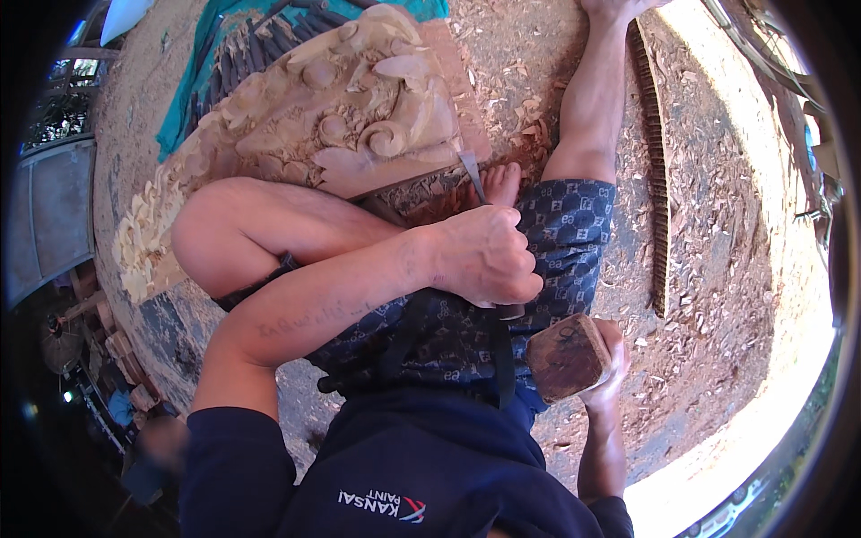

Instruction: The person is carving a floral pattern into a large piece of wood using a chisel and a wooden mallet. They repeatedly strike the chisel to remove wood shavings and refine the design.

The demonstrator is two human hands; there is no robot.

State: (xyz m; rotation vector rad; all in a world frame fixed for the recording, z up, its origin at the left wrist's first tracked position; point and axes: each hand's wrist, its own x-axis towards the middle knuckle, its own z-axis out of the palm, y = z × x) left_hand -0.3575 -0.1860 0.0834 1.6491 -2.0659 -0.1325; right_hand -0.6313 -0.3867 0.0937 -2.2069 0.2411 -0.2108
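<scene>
My left hand [491, 255] is closed in a fist around a chisel. Its flat metal blade [472, 170] sticks out beyond the fist toward the lower right edge of a carved wooden panel [305, 125]; whether the tip touches the wood I cannot tell. The butt of the chisel's handle [510, 312] shows below the fist. Scrolls and leaf shapes stand out in relief on the panel, which lies in front of my bent left leg. By my right thigh, my right hand [610, 363] grips a wooden mallet with a blocky, worn head [567, 360]; its handle is mostly hidden.
Several dark chisels [235, 67] lie on a teal cloth [184, 108] behind the panel. A long notched strip [655, 179] lies on the ground right of my outstretched leg. Wood chips [708, 206] cover the ground. A grey metal panel [54, 215] stands at the far left.
</scene>
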